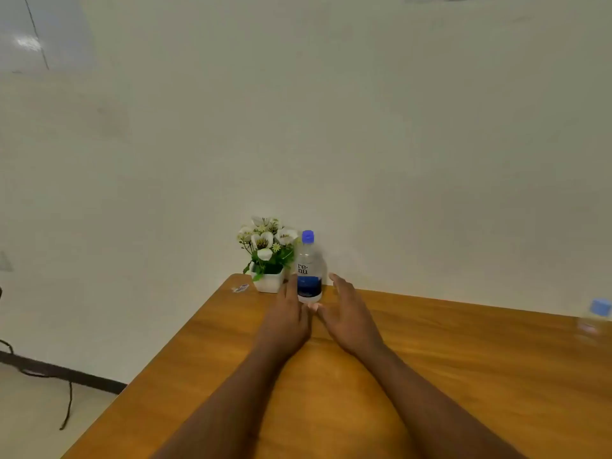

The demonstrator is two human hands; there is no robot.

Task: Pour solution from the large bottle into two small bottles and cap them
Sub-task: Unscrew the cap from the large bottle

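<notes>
A clear bottle (309, 267) with a blue cap and a blue and white label stands upright at the far edge of the wooden table (447, 359), close to the wall. My left hand (288, 318) lies open just left of its base, fingers stretched toward it. My right hand (347, 313) is open just right of the base, palm turned inward. Neither hand grips the bottle; whether the fingertips touch it is unclear. A second clear bottle (596, 321) with a blue cap shows blurred at the right edge of the view.
A white pot of artificial white flowers (269, 256) stands right beside the bottle on its left. A small scrap or sticker (240, 288) lies at the table's far left corner. The wall rises directly behind. A dark cable (66, 409) trails on the floor at left.
</notes>
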